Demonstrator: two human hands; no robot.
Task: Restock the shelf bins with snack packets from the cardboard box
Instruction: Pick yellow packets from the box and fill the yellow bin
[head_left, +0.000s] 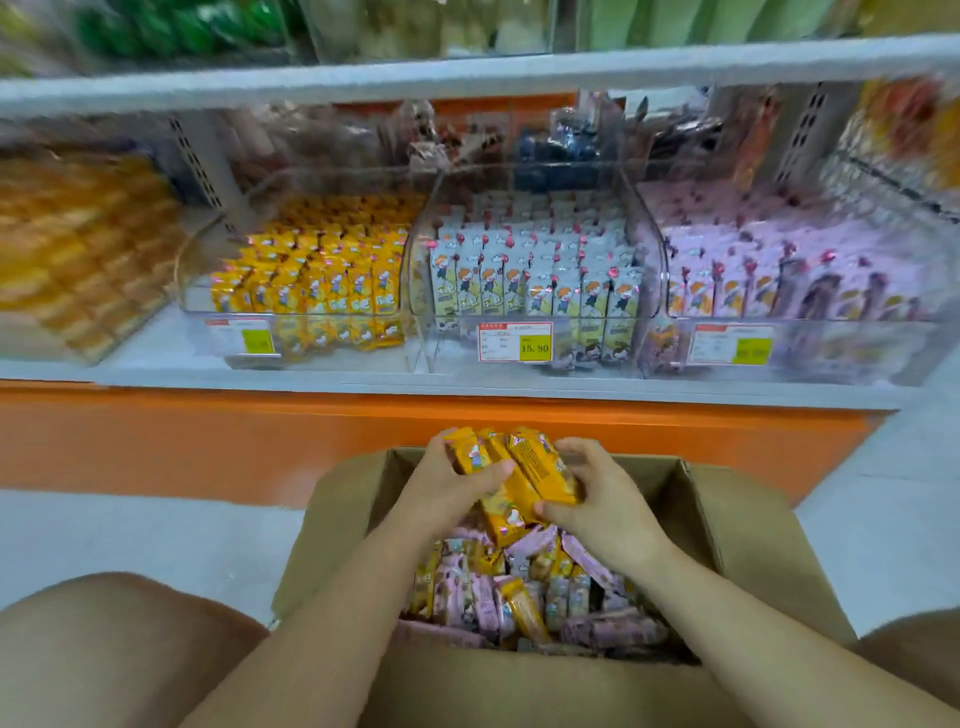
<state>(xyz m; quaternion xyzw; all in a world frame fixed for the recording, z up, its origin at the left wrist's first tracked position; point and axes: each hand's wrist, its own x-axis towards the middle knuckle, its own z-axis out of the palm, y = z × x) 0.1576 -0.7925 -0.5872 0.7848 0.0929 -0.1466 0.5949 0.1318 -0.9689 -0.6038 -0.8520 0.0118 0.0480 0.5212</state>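
- Snack packets (524, 467) in yellow wrappers sit bunched together between both hands, raised just above the open cardboard box (753, 545).
- The left hand (441, 488) grips the bundle from its left side, with the fingers (493, 470) curled round it and the thumb lying across the front of the wrappers.
- The right hand (608, 499) grips the bundle from the other side. Its fingers (576, 452) are bent over the top packet and its thumb presses the lower end.
- The number of packets in the bundle cannot be told, because the hands cover part of it.
- Below the hands, loose packets (519, 587) in pink and yellow wrappers lie jumbled in the box. The forearms and the near wall of the box hide some of them.
- On the shelf (363, 384) beyond stand three clear bins side by side.
- The left bin (208, 260) holds yellow packets, the middle bin (447, 353) pale ones and the right bin (831, 348) pink ones.
- A price label (514, 341) is fixed to the front of the middle bin, and the labels on the other two are too blurred to read.
- The outer parts of the shelf and the tier above it are smeared, so the goods there are hard to make out.
- Both knees are cut off at the lower corners of the view.
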